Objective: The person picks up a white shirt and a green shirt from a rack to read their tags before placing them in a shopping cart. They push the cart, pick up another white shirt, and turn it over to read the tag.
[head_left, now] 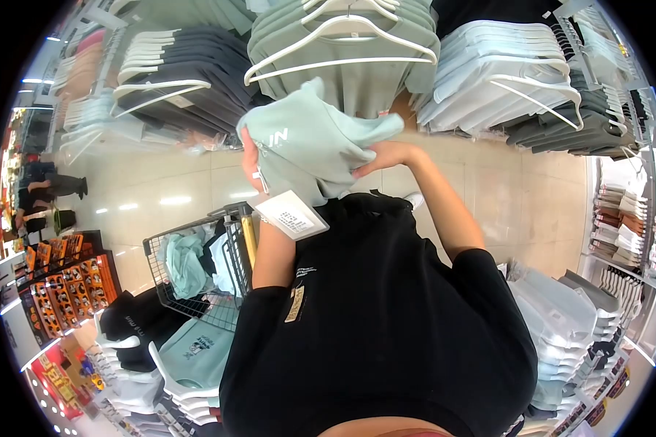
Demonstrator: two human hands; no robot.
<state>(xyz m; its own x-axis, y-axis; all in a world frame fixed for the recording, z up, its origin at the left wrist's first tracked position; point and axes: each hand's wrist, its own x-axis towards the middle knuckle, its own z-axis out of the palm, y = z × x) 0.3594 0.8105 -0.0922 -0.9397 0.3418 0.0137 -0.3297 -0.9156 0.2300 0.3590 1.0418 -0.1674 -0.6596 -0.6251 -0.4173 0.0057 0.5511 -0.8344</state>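
Observation:
A mint green shirt (306, 135) with white lettering is bunched up between my two hands. My left hand (250, 159) grips its left side; most of those fingers are behind the cloth. On the right, the fingers of my right hand (385, 157) are closed on the shirt's edge. A white paper tag (293, 215) with printed text dangles from the shirt over my left forearm. Just beyond my hands, a white hanger (342, 45) hangs in front of a row of grey-green shirts (328, 86).
Dark shirts (197, 87) hang at the left and pale blue shirts (481, 80) at the right. A wire shopping cart (169, 291) with mint garments stands at my left. More clothing racks (561, 320) are behind me. Tiled floor (488, 182) runs between.

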